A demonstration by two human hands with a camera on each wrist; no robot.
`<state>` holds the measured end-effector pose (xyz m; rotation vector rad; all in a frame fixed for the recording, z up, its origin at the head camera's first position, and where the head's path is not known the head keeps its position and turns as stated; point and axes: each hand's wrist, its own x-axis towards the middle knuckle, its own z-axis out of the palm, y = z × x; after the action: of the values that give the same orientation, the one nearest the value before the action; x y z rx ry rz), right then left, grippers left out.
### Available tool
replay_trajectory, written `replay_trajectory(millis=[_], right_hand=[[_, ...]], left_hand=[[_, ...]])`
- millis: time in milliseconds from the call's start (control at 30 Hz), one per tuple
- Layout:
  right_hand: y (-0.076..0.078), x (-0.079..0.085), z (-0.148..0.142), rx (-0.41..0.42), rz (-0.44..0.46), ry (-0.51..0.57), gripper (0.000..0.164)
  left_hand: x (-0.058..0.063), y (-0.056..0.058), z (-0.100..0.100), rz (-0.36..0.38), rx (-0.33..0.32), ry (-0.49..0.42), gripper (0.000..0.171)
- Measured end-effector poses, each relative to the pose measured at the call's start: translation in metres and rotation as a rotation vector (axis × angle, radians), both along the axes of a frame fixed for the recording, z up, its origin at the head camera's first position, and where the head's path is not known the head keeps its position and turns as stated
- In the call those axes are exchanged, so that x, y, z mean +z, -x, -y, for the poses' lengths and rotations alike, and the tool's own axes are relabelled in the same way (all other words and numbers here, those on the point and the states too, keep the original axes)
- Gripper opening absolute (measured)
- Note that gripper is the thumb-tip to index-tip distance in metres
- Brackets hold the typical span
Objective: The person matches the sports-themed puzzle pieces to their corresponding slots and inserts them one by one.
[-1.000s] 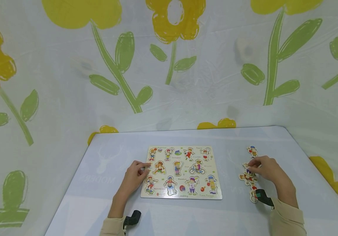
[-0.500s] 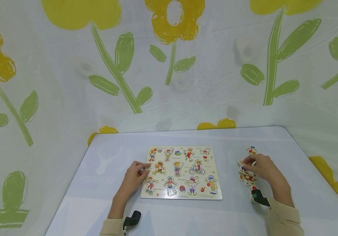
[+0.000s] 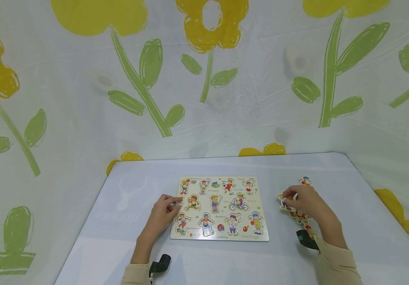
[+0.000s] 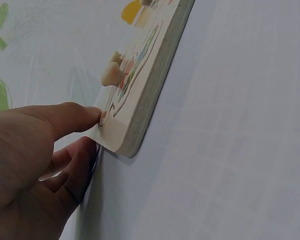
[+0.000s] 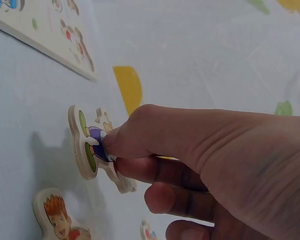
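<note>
In the head view my left hand (image 3: 165, 211) is at the left edge of a wooden knob puzzle board (image 3: 222, 239) printed with sports figures. Its thumb lies on the board's face in the left wrist view, with curled fingers at the edge. My right hand (image 3: 304, 202) pinches a puzzle piece (image 5: 94, 142), a child figure in purple with green shoes, held tilted over the table right of the board. Part of this piece is hidden behind the thumb and fingers. Below it in the right wrist view lies a red-haired figure piece (image 5: 60, 217).
Loose puzzle pieces (image 3: 299, 215) lie in a column under and beside the right hand; another piece (image 3: 305, 181) is at its top. The pale table (image 3: 204, 261) backs onto a flower-printed curtain (image 3: 261, 99). Black wrist cameras sit at both sleeves.
My right hand has moved left toward the board, carrying the purple figure piece away from the other loose pieces. The left hand and the board have stayed in place.
</note>
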<state>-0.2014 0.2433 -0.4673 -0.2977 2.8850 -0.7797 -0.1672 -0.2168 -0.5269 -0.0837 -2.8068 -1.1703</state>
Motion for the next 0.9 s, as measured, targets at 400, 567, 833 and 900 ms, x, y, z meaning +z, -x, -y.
replay_trajectory(millis=[400,567,833,900], right_hand=[[0.000,0.001,0.026,0.044,0.026,0.000,0.007],[-0.001,0.002,0.041,0.058,0.057,-0.020,0.008],[-0.007,0.005,0.065,0.136,0.023,-0.020,0.007],[-0.009,0.004,0.072,0.155,0.020,-0.020,0.007]], left_hand=[[0.000,0.000,0.000,-0.001,-0.003,-0.003,0.026],[-0.001,0.000,0.001,-0.004,-0.005,-0.007,0.027],[-0.001,0.000,0.001,-0.002,-0.006,-0.004,0.028],[-0.001,0.000,0.001,0.001,-0.006,-0.006,0.028]])
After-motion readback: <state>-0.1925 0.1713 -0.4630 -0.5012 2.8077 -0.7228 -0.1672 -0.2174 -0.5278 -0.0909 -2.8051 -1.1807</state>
